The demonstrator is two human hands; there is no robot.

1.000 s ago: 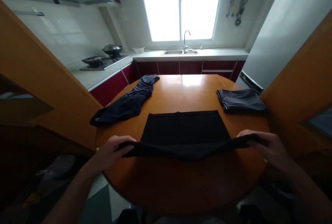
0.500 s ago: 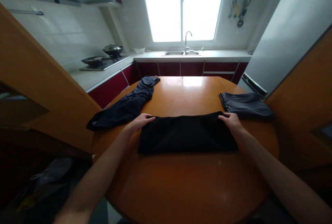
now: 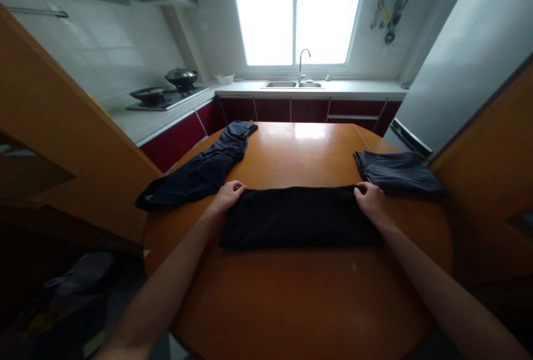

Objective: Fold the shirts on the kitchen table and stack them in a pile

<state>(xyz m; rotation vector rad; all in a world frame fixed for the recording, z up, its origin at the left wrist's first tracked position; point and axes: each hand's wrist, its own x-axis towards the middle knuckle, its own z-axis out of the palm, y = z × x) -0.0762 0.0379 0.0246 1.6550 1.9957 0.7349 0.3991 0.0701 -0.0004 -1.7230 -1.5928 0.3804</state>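
Note:
A black folded garment (image 3: 300, 218) lies flat on the wooden table in front of me, a wide strip whose exact kind I cannot make out. My left hand (image 3: 230, 194) is closed at its far left corner, thumb and fingers pinched together there. At the far right corner, my right hand (image 3: 370, 200) has its fingers bent with the thumb against the cloth edge. Left of the black cloth, a dark blue garment (image 3: 200, 171) is spread lengthwise along the table's edge. A folded grey garment (image 3: 397, 171) rests just beyond my right hand.
The round-ended wooden table (image 3: 291, 299) fills the middle. Behind it stand a counter with a sink (image 3: 281, 85) and a stove with a wok (image 3: 181, 76). Orange wooden panels flank both sides, with a fridge (image 3: 449, 54) at the right.
The black garment's near edge was lifted and folded away from me onto its far edge, making a narrower strip. Both hands moved forward with it, and since then have barely shifted.

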